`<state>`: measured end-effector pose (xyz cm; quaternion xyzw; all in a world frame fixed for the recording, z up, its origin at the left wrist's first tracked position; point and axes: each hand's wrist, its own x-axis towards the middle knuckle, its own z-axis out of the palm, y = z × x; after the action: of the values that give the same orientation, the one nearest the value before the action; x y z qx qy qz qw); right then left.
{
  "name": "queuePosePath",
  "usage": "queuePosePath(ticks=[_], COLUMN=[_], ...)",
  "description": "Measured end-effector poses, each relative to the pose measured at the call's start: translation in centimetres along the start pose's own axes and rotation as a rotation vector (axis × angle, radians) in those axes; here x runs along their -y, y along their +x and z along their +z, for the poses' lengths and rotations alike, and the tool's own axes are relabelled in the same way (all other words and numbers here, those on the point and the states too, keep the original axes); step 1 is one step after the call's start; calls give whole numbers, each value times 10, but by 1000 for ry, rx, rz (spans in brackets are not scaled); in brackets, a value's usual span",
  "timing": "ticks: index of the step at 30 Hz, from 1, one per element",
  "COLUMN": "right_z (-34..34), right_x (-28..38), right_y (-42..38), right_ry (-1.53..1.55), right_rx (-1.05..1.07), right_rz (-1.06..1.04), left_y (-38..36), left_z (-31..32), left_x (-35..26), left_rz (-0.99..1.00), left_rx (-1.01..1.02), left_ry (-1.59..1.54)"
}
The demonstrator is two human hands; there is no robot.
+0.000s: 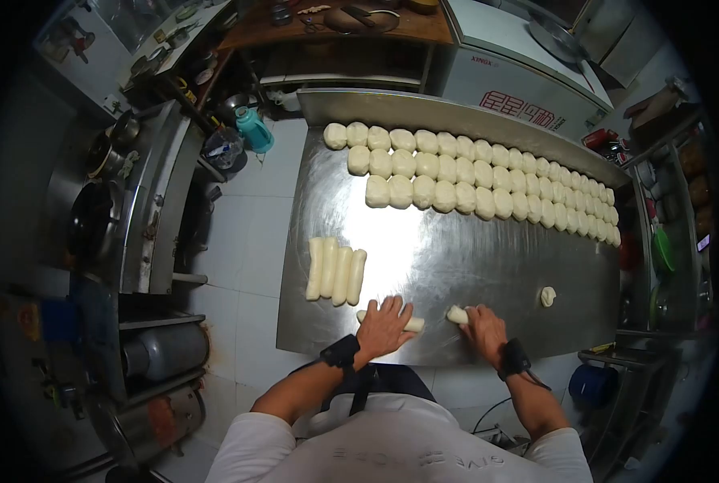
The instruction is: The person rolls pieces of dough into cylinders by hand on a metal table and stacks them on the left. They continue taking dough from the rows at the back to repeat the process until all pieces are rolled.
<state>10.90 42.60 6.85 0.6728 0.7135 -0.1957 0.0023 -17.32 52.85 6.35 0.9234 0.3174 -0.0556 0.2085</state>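
My left hand [382, 328] lies flat with its fingers apart over a dough roll [413, 324], whose ends show on both sides of the hand. To its right, my right hand [484, 328] has its fingers bent around a short dough piece [457, 315], which sticks out on the left of the fingers. Four long dough rolls [328, 270] lie side by side at the left of the steel table [448, 266]. Toward the right sits a small dough lump [548, 296]. Three long rows of round dough pieces [424, 192] run along the back of the table.
A raised metal edge [472, 117] closes the table's back. On the left stand a stove counter [162, 193] and a teal thermos [253, 130]. Behind are a wooden table [424, 26] and a white freezer [488, 80]. Shelves stand at the right.
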Motion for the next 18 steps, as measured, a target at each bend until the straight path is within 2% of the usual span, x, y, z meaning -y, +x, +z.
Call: queuePosePath(ticks=[1,2,4,5,7,8,9,11,13,14,15,16,18], right_z=[13,24,19,14,12,13,17,7,1,-2,-6,-9,-15], right_x=[10,20,72,96,139,159,174,206,224,228,232,237,242], right_y=[11,18,57,80,125,143,160,183,199,199,197,194,184], right_ry=[168,337,792,848,957,1014,964,899,833,825,710,599,550], right_rx=[-104,-206,-263,-218,-132,-140,-177,-272,-207,-205,-170,-133,-109], right_rz=[103,204,334,367,410,389,346,267,255,260,168,79,85], left_y=[-7,-13,-18,-21,-28,-30,-30,-24,-24,-27,-30,-35,-47], left_z=[1,2,4,7,8,-13,-36,-46,-47,-43,-44,-43,-45], left_x=[-1,2,16,26,53,70,89,123,138,141,142,141,139], left_rz=[-7,-9,-204,-203,-598,-629,-658,-639,-616,-609,-602,-602,-528], left_rx=[110,109,48,50,-614,-683,-751,-755,-759,-655,-551,-544,-627], left_ry=[-9,-13,-233,-233,-718,-795,-874,-804,-738,-644,-550,-559,-511])
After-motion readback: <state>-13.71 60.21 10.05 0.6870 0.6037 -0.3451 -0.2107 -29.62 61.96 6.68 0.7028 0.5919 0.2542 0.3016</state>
